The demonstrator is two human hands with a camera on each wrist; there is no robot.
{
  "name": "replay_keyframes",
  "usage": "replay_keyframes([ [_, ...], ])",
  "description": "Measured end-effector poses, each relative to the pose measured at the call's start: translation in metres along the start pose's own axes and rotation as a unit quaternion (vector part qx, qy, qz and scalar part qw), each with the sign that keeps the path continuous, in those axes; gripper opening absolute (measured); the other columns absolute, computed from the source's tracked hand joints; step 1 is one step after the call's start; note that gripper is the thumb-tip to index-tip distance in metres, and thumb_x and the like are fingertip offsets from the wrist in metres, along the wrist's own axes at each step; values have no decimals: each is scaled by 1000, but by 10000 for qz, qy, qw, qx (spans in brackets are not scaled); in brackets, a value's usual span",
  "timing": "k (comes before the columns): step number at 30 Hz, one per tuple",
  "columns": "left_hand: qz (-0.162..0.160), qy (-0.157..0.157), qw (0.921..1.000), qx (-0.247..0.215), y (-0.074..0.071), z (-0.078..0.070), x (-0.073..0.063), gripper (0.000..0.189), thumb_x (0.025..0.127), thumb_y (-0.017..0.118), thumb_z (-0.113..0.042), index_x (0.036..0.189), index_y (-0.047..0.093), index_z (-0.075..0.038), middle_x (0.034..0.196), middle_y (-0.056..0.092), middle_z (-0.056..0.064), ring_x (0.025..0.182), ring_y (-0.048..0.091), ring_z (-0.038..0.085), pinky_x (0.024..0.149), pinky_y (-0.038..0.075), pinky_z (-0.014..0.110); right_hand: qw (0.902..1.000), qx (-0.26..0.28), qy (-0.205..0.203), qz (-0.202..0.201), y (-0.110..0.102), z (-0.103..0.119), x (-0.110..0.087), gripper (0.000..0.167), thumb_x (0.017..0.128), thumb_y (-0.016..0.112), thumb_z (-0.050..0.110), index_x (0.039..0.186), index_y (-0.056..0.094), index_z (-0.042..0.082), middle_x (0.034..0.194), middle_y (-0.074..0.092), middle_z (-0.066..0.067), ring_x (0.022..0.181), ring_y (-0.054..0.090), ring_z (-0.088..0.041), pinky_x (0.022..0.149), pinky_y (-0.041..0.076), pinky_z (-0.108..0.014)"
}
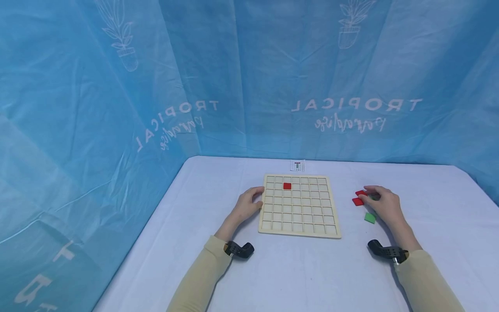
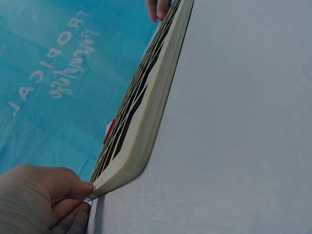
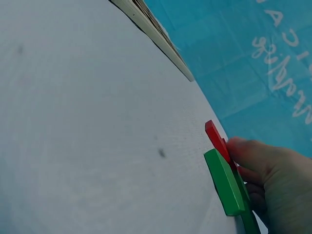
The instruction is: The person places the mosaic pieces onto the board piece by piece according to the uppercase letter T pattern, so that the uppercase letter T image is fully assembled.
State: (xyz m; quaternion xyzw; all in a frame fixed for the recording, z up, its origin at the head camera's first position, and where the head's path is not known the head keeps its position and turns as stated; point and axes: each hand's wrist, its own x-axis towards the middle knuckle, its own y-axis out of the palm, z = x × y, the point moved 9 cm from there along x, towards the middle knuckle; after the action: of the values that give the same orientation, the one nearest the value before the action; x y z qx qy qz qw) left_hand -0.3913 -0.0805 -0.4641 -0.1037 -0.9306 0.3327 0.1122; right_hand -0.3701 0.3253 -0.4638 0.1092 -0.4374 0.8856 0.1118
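A pale wooden grid board [image 1: 297, 214] lies flat, with one red square tile [image 1: 287, 186] in a cell of its second row. My left hand [image 1: 246, 206] rests at the board's left edge, thumb and fingers touching its side. To the right of the board, my right hand [image 1: 383, 203] reaches over a small group of tiles. Its thumb and index finger pinch a red tile [image 1: 361, 193], and another red tile [image 1: 358, 202] lies right beside it. A green tile [image 1: 370, 218] lies below the hand; another green tile [image 1: 374, 197] is partly hidden under the fingers.
A small printed card [image 1: 297, 165] with a coloured grid pattern lies behind the board. The table has a white cloth [image 1: 296, 273]. Blue printed curtains [image 1: 265, 78] stand along its back and left side. Each wrist wears a black camera mount [image 1: 238, 250].
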Motion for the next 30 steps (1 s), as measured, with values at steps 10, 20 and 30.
replay_keyframes([
  [10,9,6,10000,7,0,0,-2,46,89,58,-4,135,48,-2,136,49,10,129,42,21,108,34,31,9998,-33,-167,63,1,1,-2,40,91,62,16,126,55,-3,118,56,-26,114,44,-45,93,38,-63],
  [20,-9,70,10000,-8,0,-2,-1,46,89,58,-4,135,48,-2,137,49,10,129,42,21,108,34,30,9996,283,57,-16,-16,9,1,40,94,58,17,129,53,-2,124,54,-27,116,46,-45,93,41,-62],
  [30,17,20,10000,22,0,-1,-1,47,90,58,-5,135,48,-2,137,49,9,129,42,20,108,33,28,9983,510,-20,-279,-9,-2,32,49,92,58,39,133,54,13,127,55,-15,116,49,-35,90,47,-57],
])
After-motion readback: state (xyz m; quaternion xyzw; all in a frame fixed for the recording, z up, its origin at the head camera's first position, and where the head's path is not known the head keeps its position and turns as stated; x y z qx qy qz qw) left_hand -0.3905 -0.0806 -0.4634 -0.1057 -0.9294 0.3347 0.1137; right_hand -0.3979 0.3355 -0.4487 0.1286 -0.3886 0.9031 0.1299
